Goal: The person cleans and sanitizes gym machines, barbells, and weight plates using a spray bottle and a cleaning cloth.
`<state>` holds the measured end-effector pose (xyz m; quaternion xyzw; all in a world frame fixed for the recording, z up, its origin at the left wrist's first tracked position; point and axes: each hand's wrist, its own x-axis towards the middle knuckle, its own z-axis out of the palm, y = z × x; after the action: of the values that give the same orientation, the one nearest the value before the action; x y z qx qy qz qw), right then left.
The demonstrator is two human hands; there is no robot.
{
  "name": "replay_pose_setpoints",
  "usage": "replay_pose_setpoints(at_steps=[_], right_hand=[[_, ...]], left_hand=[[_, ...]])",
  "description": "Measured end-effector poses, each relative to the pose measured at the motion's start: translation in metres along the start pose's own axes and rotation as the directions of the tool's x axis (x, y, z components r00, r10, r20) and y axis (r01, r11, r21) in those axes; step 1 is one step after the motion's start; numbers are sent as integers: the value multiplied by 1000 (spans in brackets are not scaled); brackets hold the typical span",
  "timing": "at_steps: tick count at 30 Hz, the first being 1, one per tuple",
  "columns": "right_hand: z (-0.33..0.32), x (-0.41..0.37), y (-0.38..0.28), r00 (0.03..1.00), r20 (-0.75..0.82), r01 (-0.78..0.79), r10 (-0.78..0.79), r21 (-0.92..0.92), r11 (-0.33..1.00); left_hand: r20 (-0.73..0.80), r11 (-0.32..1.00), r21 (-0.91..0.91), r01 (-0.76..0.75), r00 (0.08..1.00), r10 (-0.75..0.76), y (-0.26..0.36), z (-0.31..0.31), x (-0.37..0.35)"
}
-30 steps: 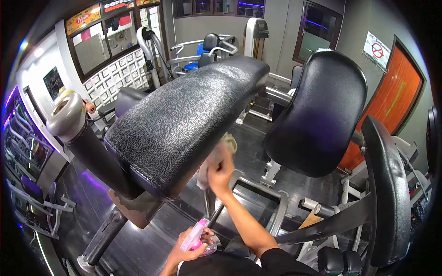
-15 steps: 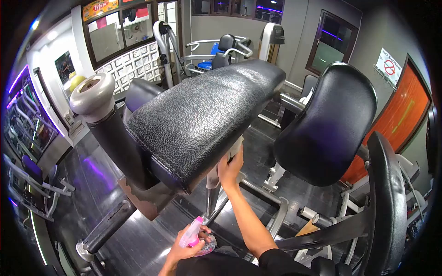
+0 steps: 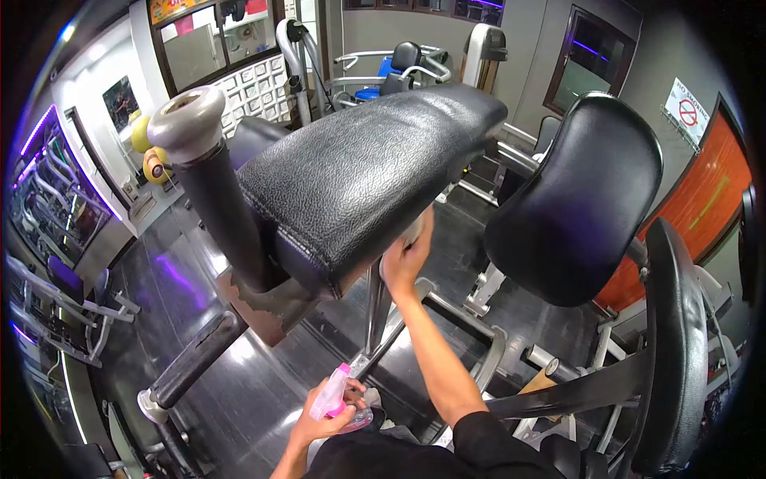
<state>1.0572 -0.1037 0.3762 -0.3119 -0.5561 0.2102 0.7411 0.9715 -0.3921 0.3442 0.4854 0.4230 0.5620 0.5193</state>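
My left hand [image 3: 313,425] is closed around a clear spray bottle [image 3: 335,396] with a pink nozzle, low in front of my body. Up at the near side of a black padded bench [image 3: 359,164], my right hand [image 3: 405,262] presses a pale cloth [image 3: 415,230] against its lower edge. Most of the cloth is hidden by the fingers and the pad. The pad's leather has a stitched seam along its end. A grey roller end [image 3: 188,120] on a black post stands at its left.
To the right are a black backrest [image 3: 576,199] and another upright pad [image 3: 672,343]. Metal frame tubes [image 3: 471,339] run across the dark floor [image 3: 215,383] below. Further machines [image 3: 399,72] stand at the back, and an orange door [image 3: 702,211] is at the right.
The view has shifted a little. My right hand has moved slightly up along the pad's side, and less of the hanging cloth shows. The left hand keeps hold of the spray bottle.
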Motion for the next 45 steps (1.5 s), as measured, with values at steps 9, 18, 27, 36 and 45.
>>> replay_pose_setpoints(at_steps=[9,18,27,36,45], right_hand=[[-50,-137,69,956,280,12,85,-327,945],[-1,-14,-3,997,-61,50,-54,-56,997],[-60,-198,97,924,271,-204,269,-247,947],[-22,-115,77,966,-102,-247,238,-87,965],[-21,-43,34,996,77,57,-49,-114,992]], left_hand=[[58,998,56,11,998,-15,3,5,25],[92,992,111,-54,995,44,6,10,64],[78,984,162,-72,995,60,-24,3,65],[-64,985,170,-27,997,38,-31,-1,77],[-137,993,114,20,991,-4,-19,12,88]])
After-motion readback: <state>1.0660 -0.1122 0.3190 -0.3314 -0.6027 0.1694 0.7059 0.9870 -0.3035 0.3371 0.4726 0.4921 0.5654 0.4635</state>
